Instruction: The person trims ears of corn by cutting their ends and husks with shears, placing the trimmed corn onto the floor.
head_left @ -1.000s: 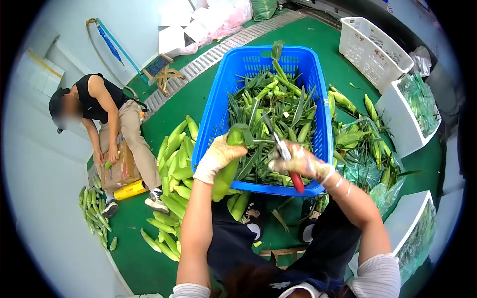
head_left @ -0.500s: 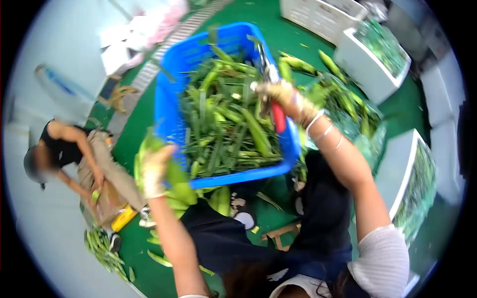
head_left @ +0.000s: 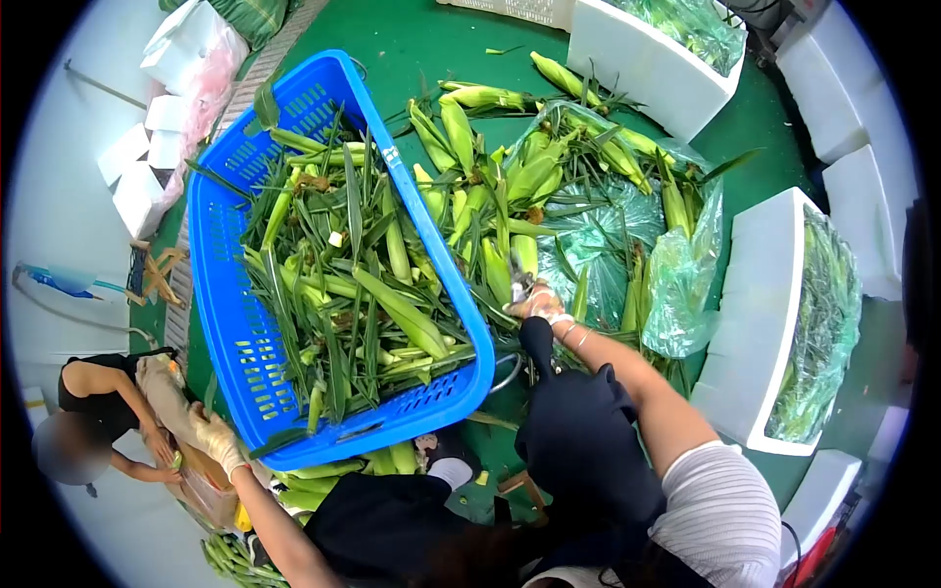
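My left hand (head_left: 218,441), in a pale glove, is at the lower left, just outside the blue basket (head_left: 279,453). Its fingers are stretched out and hold nothing. My right hand (head_left: 537,302), also gloved, is low beside the basket's right side, among ears of corn in green husks (head_left: 498,269). It grips pruning shears (head_left: 519,286); only a bit of metal shows, and the handles are hidden. Cut husks and long leaves (head_left: 338,284) fill the basket. More husked corn (head_left: 323,480) lies on the floor below its near edge.
Green plastic bags (head_left: 598,245) with corn lie right of the basket. White foam boxes (head_left: 750,314) stand at the right and top right. At the left, a co-worker (head_left: 118,402) sits by a cardboard box (head_left: 206,482). A small wooden stool (head_left: 520,490) is near my feet.
My left hand has let go of the corn and moved left and down. My right hand has lowered with the shears from above the basket to the corn. The view has shifted.
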A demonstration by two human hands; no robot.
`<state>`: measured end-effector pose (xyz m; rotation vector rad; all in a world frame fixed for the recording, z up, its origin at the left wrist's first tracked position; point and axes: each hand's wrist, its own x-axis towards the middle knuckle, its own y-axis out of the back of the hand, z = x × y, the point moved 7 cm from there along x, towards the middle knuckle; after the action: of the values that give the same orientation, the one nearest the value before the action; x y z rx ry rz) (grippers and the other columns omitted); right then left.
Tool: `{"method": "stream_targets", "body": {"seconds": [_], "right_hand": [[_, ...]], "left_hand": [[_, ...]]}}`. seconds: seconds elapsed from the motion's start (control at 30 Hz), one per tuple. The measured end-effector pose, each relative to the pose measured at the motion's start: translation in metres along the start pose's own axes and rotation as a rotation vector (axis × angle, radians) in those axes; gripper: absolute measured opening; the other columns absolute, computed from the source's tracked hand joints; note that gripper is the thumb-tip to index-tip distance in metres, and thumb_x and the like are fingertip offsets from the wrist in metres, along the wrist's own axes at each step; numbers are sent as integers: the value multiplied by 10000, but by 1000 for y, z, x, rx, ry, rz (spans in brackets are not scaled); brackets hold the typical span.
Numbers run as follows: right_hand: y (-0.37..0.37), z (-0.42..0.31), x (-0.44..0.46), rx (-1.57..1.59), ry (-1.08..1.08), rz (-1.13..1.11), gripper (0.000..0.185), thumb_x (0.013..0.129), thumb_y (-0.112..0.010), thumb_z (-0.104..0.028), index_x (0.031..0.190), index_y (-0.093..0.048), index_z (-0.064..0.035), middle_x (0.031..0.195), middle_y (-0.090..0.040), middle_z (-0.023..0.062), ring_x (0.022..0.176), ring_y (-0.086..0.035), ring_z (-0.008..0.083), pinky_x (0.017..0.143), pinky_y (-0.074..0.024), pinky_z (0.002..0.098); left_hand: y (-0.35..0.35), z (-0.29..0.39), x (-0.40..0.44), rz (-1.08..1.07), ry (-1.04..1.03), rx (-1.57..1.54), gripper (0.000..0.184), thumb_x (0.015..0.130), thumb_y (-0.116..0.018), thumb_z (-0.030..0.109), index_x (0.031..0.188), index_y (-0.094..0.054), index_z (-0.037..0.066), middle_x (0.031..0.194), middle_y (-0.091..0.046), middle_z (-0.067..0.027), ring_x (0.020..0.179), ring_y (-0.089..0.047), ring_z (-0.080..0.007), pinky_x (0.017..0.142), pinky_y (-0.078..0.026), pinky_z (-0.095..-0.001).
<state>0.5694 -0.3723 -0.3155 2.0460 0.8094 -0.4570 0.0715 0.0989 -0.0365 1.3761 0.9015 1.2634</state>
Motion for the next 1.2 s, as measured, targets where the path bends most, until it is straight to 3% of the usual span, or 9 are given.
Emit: {"method": "stream_targets", "body": {"seconds": [0.07, 0.17, 0.53, 0.73, 0.87, 0.93, 1.07, 1.13, 1.2], "right_hand": [[-30, 8, 23, -284, -88, -3, 818, 576, -782, -489, 1161, -530, 26, 1075, -635, 228, 1007, -625, 349, 870, -497, 395], [-7, -5, 6, -157, -45, 71, 511, 673, -718, -344, 989, -567, 28, 875, -681, 188, 821, -668, 360, 756, -524, 406], [37, 4, -63, -34, 143, 373, 456, 706, -704, -316, 967, -560, 28, 773, -664, 185, 717, -644, 391, 706, -509, 441], [196, -96, -138, -444, 884, 698, 341, 690, -701, -235, 903, -542, -21, 816, -601, 145, 741, -566, 365, 688, -437, 441], [243, -233, -269, -564, 1612, 297, 325, 640, -732, -200, 838, -512, -67, 867, -567, 96, 809, -535, 314, 703, -430, 421], [225, -280, -290, -840, 1640, 254, 355, 607, -756, -186, 851, -520, -85, 830, -577, 91, 764, -549, 304, 685, -428, 407], [266, -321, -257, -468, 1326, 441, 202, 745, -678, -94, 874, -525, -77, 691, -599, 124, 640, -596, 299, 599, -447, 381], [296, -313, -235, 73, 1408, 492, 137, 802, -607, -50, 916, -532, -39, 722, -630, 162, 661, -631, 247, 589, -461, 320], [329, -300, -239, -66, 1209, 693, 164, 808, -608, -73, 949, -537, -27, 723, -617, 159, 630, -601, 266, 594, -461, 332]], "left_hand": [[41, 40, 7, 240, -97, -257, 396, 870, -552, 48, 1250, -485, -41, 1147, -601, -193, 1064, -585, -274, 945, -429, -329], [79, 124, -15, 187, -287, -651, 405, 843, -503, -46, 1247, -492, -22, 1172, -587, -136, 1068, -563, -208, 965, -407, -301], [128, 275, -118, -15, -533, -876, 208, 823, -604, -7, 1026, -635, 28, 946, -665, -102, 868, -636, -176, 798, -498, -291], [130, 288, -132, -24, -583, -895, 288, 798, -607, -2, 1083, -610, 34, 1003, -656, -137, 885, -663, -227, 790, -528, -315], [172, 330, -148, -165, -785, -1246, 233, 832, -581, 11, 1062, -615, 7, 990, -650, -118, 903, -642, -209, 800, -505, -298], [175, 350, -153, -317, -760, -1223, 242, 854, -552, 38, 1087, -605, 5, 993, -646, -113, 957, -620, -205, 858, -465, -284], [105, 356, -167, -321, -610, -800, 259, 838, -633, 91, 1084, -613, 14, 1041, -665, -104, 954, -610, -146, 838, -472, -275], [68, 365, -162, -396, -651, -1049, 232, 844, -634, 80, 1066, -616, 15, 1013, -667, -79, 920, -608, -140, 812, -478, -266], [97, 377, -174, -443, -601, -1003, 194, 860, -613, 44, 1050, -616, 9, 973, -652, -72, 871, -605, -145, 821, -479, -254]]}}
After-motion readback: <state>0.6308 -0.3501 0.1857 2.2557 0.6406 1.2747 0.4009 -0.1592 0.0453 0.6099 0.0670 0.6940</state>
